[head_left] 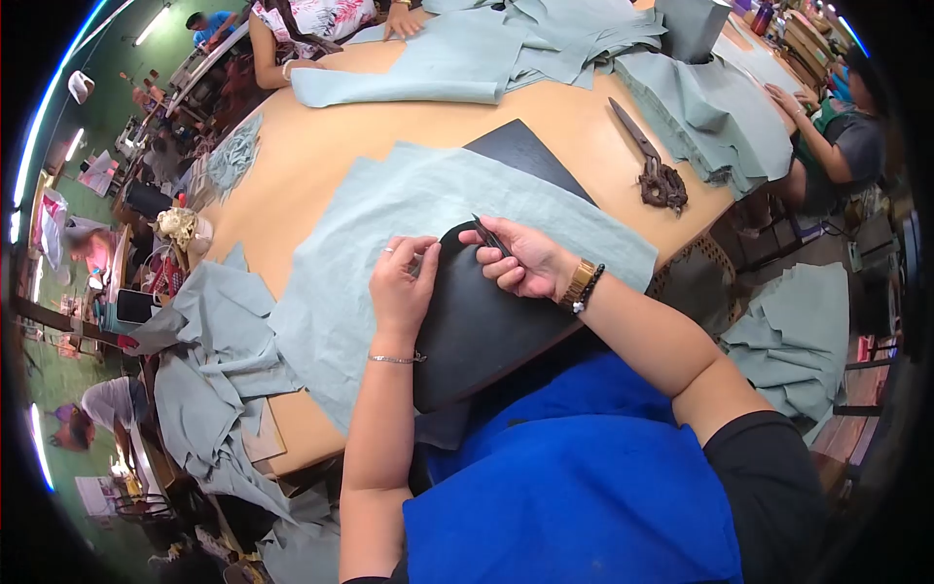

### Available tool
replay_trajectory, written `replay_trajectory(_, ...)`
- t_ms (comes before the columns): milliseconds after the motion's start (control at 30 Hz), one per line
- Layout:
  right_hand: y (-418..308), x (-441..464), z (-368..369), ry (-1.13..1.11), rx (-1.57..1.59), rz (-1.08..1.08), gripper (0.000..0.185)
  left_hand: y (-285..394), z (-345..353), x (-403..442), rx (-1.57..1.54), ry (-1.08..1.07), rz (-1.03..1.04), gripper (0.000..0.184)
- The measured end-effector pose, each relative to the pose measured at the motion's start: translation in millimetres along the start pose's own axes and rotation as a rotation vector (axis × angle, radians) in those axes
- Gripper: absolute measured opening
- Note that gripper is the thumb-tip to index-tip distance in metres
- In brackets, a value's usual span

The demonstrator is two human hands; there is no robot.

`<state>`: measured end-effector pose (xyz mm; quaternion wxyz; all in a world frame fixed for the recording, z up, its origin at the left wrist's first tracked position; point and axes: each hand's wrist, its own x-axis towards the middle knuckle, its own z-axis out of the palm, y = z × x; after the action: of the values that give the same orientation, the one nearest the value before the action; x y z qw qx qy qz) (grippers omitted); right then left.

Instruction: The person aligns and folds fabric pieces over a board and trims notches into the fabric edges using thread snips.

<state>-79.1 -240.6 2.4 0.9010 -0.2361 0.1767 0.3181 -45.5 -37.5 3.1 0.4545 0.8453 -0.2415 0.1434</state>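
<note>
In my right hand (530, 258) is a small dark pair of thread snips (485, 234), its pointed tip facing up and to the left. My left hand (401, 292) pinches thumb to finger at the curved edge of a pale grey-green fabric piece (326, 282); exactly what lies in the pinch is hard to see. The fabric spreads over a black board (486, 321), which shows through the curved opening below my hands. The tip of the snips is close to the fabric edge, and I cannot tell whether it touches.
Large dark scissors (647, 161) lie on the tan table (389, 122) at right. Grey-green fabric stacks (700, 117) cover the far side, with more fabric (214, 331) hanging off the left edge. Across the table, a person's hand (399, 21) rests on cloth; another person (837, 136) is at right.
</note>
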Motion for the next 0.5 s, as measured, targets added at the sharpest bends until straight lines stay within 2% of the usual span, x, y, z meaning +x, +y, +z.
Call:
replay_trajectory(167,5,0,0,0.023,-0.054,-0.075,0.032,0,0,0,-0.003,0.002,-0.014,0.007)
replay_trajectory(500,2,6,3,0.002,-0.046,-0.021,0.032,-3,0,1,0.008,0.018,-0.01,0.007)
